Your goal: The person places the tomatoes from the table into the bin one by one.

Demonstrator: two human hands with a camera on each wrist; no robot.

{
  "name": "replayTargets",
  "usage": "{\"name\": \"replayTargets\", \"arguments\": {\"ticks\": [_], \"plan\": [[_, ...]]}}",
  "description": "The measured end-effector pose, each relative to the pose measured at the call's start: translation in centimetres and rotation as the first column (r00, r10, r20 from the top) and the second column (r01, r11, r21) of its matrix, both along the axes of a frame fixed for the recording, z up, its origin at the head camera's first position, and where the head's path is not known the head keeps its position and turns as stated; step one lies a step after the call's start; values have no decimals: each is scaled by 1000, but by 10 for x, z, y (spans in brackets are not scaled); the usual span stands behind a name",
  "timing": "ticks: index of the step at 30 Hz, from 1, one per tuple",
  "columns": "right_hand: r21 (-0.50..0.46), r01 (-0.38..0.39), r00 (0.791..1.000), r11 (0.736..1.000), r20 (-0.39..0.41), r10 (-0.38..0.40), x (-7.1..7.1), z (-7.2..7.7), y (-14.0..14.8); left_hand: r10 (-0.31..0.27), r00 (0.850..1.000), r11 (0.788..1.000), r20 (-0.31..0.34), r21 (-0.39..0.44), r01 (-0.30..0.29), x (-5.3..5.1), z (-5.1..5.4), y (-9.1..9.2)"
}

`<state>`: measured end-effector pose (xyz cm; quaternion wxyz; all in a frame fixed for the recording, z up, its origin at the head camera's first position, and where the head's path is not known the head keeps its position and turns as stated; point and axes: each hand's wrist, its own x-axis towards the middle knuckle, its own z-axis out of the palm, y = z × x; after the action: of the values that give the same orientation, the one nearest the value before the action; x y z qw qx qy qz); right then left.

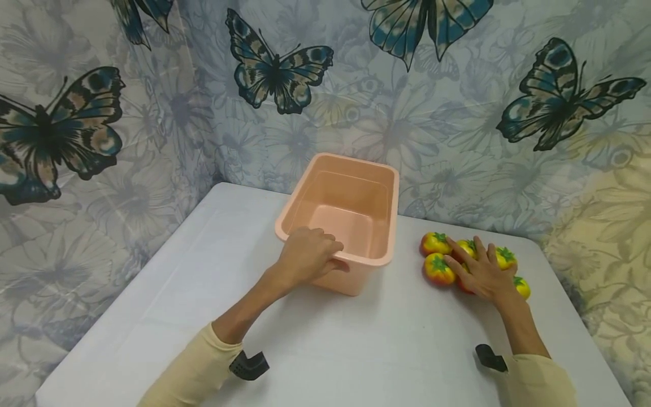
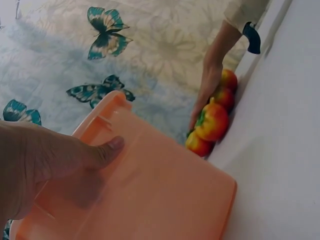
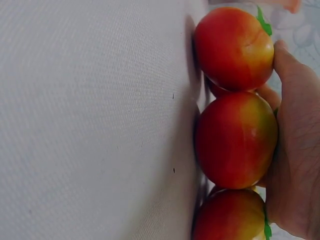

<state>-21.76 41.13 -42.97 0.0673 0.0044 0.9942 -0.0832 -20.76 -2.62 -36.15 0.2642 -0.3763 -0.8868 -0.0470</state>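
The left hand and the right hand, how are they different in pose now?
The left hand grips the near rim of the pink tub; the right hand lies over the red-yellow fruits.
The left hand's fingers curl over the rim; the right hand's fingers are spread.
Both are bare, below pale yellow sleeves.

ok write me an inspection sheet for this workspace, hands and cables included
Surface: white table, bin and fruits on it
Job's things: peach bin, no contents seen; red-and-yellow fruits clustered to its right, partly covered, exact count unclear
Clutter: nothing seen
Grippers: left hand grips the bin's near rim; right hand rests on the fruits, fingers spread
Cables: nothing seen on the table
Surroundings: butterfly-patterned walls
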Motion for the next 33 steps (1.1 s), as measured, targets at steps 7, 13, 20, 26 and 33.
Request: {"name": "replayTargets", "arguments": {"ticks": [7, 13, 20, 26, 33], "plan": [[9, 7, 1000, 1000, 1, -7, -1, -1, -1, 96, 995, 995, 0, 9, -96, 6, -1, 30], [26, 11, 1000, 1000, 19, -11, -3, 0, -5, 191, 981, 981, 27, 21, -192, 14, -1, 46], [27, 10, 1000, 1000, 28, -11, -4, 9, -3, 148, 987, 989, 64, -14, -148, 13, 9, 38], [18, 3, 1000, 1000, 27, -3, -2, 12, 1, 152, 977, 983, 151, -124, -133, 8, 23, 18], [13, 8, 998, 1000, 63, -8, -4, 8, 3, 77, 976, 993, 204, -105, -57, 1, 18, 13]]}}
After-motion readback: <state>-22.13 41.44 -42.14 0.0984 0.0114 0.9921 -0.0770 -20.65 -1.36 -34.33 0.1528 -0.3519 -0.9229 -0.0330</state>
